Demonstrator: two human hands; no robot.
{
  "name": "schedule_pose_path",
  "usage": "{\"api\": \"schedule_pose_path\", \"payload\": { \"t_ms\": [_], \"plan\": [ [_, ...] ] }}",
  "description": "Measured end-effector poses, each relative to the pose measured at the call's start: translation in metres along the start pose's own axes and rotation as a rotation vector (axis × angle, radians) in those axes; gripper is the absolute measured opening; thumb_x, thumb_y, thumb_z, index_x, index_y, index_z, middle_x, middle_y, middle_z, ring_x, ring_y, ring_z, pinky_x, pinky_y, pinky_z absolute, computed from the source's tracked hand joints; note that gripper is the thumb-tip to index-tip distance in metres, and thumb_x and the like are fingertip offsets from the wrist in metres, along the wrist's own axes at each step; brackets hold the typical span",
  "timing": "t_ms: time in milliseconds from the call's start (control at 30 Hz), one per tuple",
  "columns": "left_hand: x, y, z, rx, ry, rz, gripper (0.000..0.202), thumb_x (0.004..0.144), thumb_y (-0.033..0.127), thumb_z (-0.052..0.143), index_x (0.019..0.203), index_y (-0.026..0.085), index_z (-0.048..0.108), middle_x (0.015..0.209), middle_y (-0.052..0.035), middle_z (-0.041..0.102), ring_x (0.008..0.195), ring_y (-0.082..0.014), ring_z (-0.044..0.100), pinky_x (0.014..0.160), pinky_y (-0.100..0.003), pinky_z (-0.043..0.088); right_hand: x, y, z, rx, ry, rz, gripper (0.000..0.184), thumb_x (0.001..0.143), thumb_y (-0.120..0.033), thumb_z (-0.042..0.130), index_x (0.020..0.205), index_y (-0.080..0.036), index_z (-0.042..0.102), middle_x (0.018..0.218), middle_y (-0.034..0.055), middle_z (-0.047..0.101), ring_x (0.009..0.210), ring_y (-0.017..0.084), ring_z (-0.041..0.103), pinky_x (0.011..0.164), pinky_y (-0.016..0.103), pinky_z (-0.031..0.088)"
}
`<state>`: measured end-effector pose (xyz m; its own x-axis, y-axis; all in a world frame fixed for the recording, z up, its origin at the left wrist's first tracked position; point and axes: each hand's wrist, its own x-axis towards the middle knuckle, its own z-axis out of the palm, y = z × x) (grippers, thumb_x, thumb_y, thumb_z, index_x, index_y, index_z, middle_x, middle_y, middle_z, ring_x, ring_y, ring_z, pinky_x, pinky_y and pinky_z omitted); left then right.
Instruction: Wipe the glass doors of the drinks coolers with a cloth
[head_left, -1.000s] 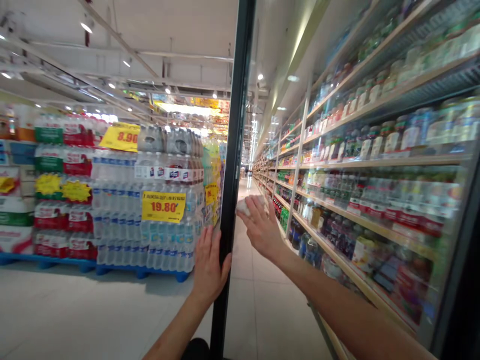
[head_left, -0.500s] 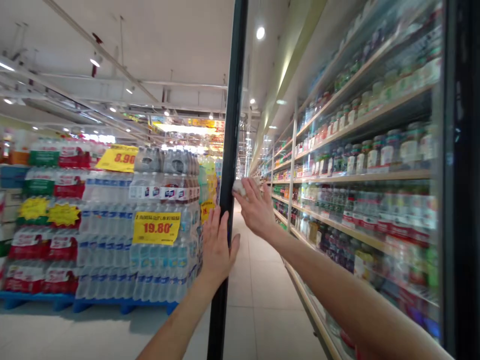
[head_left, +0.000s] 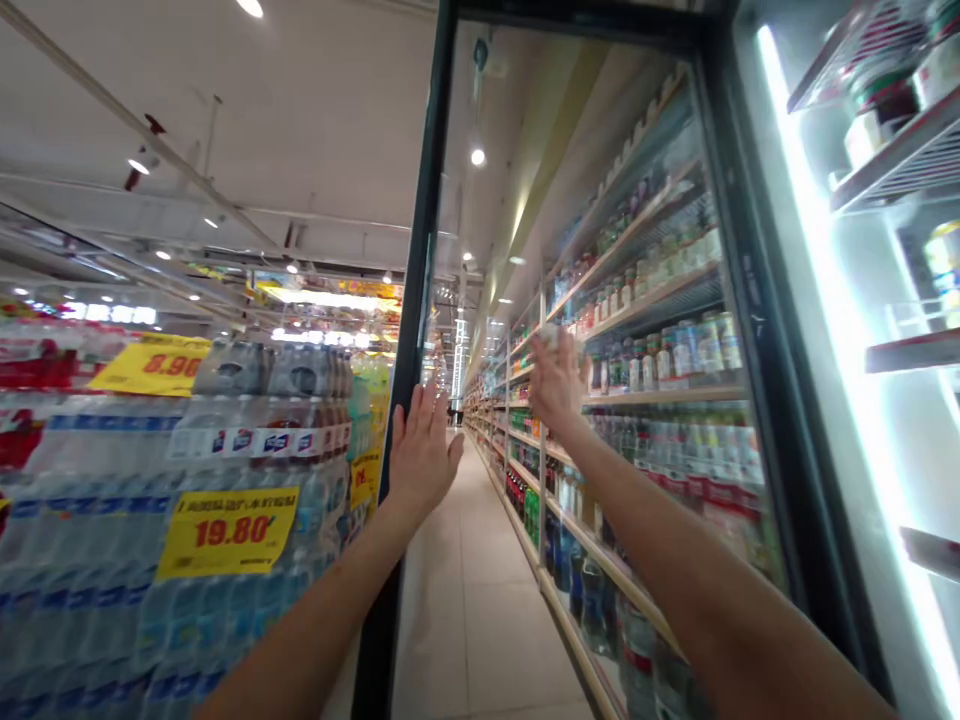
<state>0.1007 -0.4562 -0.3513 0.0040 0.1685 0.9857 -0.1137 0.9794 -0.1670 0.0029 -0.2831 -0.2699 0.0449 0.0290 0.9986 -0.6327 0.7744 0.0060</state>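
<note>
Left hand [head_left: 421,450] is pressing flat against the dark left edge [head_left: 418,250] of the open cooler glass door [head_left: 645,140], grip open with the fingers spread and pointing up. Right hand [head_left: 556,380] is resting higher on the glass pane, right of the left one; it's blurred, so I can't tell its grip. Lit cooler shelves [head_left: 911,352] are sitting near right. Stacked bottled-water packs [head_left: 247,470] with a yellow 19.80 tag [head_left: 225,530] are standing left.
</note>
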Motion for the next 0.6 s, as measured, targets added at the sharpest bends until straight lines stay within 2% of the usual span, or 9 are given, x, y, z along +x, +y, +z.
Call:
{"api": "schedule_pose_path", "payload": {
  "t_ms": [100, 133, 167, 200, 267, 367, 433, 500, 600],
  "plan": [
    [0.016, 0.004, 0.009, 0.006, 0.003, -0.013, 0.054, 0.087, 0.033, 0.038, 0.136, 0.01, 0.034, 0.144, -0.0151, 0.032, 0.135, -0.0258, 0.026, 0.11, -0.047, 0.015, -0.007, -0.028, 0.003, 0.025, -0.202, -0.475, 0.042, 0.088, -0.024, 0.043, 0.129, -0.035, 0.044, 0.146, 0.0041, 0.028, 0.135, 0.023, 0.02, 0.106, 0.054, 0.015],
    [0.02, 0.005, 0.011, 0.014, -0.011, -0.016, 0.054, 0.088, 0.034, 0.037, 0.136, 0.009, 0.034, 0.144, -0.0157, 0.031, 0.135, -0.026, 0.026, 0.11, -0.047, 0.015, -0.006, -0.032, 0.003, 0.021, -0.254, -0.553, 0.042, 0.088, -0.026, 0.043, 0.129, -0.036, 0.043, 0.147, 0.0034, 0.027, 0.136, 0.022, 0.02, 0.107, 0.053, 0.014],
    [0.022, 0.006, 0.013, 0.025, -0.032, -0.021, 0.055, 0.087, 0.035, 0.036, 0.135, 0.007, 0.034, 0.144, -0.0164, 0.031, 0.135, -0.0263, 0.026, 0.11, -0.047, 0.017, -0.003, -0.031, 0.002, 0.012, -0.284, -0.557, 0.042, 0.088, -0.026, 0.042, 0.129, -0.037, 0.043, 0.147, 0.0031, 0.026, 0.136, 0.022, 0.019, 0.107, 0.053, 0.014],
    [0.023, 0.006, 0.015, 0.038, -0.057, -0.031, 0.056, 0.087, 0.036, 0.035, 0.135, 0.006, 0.034, 0.144, -0.0169, 0.03, 0.135, -0.0267, 0.026, 0.11, -0.047, 0.018, 0.002, -0.024, -0.001, -0.004, -0.289, -0.494, 0.043, 0.088, -0.026, 0.042, 0.13, -0.037, 0.043, 0.148, 0.0031, 0.025, 0.136, 0.023, 0.019, 0.107, 0.054, 0.014],
    [0.023, 0.006, 0.017, 0.063, -0.105, -0.057, 0.057, 0.087, 0.037, 0.035, 0.134, 0.005, 0.036, 0.144, -0.0172, 0.03, 0.134, -0.0273, 0.026, 0.109, -0.047, 0.02, 0.012, 0.004, -0.011, -0.045, -0.236, -0.245, 0.044, 0.088, -0.024, 0.04, 0.131, -0.036, 0.042, 0.149, 0.0041, 0.023, 0.136, 0.025, 0.02, 0.105, 0.056, 0.016],
    [0.023, 0.008, 0.019, 0.072, -0.142, -0.07, 0.057, 0.086, 0.038, 0.034, 0.133, 0.005, 0.038, 0.144, -0.0164, 0.029, 0.134, -0.0275, 0.027, 0.11, -0.047, 0.02, 0.02, 0.055, -0.026, -0.096, -0.052, 0.167, 0.044, 0.089, -0.023, 0.036, 0.132, -0.031, 0.043, 0.149, 0.007, 0.021, 0.134, 0.029, 0.023, 0.103, 0.059, 0.019],
    [0.026, 0.012, 0.022, 0.066, -0.144, -0.064, 0.057, 0.087, 0.039, 0.033, 0.133, 0.005, 0.037, 0.145, -0.0157, 0.029, 0.134, -0.0276, 0.026, 0.11, -0.048, 0.019, 0.015, 0.069, -0.03, -0.113, 0.022, 0.296, 0.044, 0.089, -0.023, 0.034, 0.132, -0.028, 0.043, 0.149, 0.009, 0.021, 0.134, 0.03, 0.024, 0.102, 0.058, 0.02],
    [0.032, 0.018, 0.024, 0.057, -0.149, -0.05, 0.058, 0.088, 0.04, 0.031, 0.134, 0.006, 0.037, 0.145, -0.0153, 0.029, 0.135, -0.0277, 0.024, 0.11, -0.048, 0.019, 0.005, 0.063, -0.028, -0.11, -0.017, 0.196, 0.044, 0.089, -0.022, 0.036, 0.132, -0.029, 0.044, 0.149, 0.0082, 0.022, 0.135, 0.029, 0.022, 0.103, 0.056, 0.021],
    [0.041, 0.027, 0.026, 0.055, -0.162, -0.043, 0.059, 0.088, 0.042, 0.029, 0.134, 0.005, 0.036, 0.145, -0.016, 0.028, 0.135, -0.0286, 0.023, 0.109, -0.049, 0.019, -0.009, 0.046, -0.021, -0.084, -0.161, -0.177, 0.045, 0.087, -0.023, 0.041, 0.13, -0.036, 0.044, 0.148, 0.0035, 0.023, 0.136, 0.024, 0.02, 0.106, 0.052, 0.018]
  ]
}}
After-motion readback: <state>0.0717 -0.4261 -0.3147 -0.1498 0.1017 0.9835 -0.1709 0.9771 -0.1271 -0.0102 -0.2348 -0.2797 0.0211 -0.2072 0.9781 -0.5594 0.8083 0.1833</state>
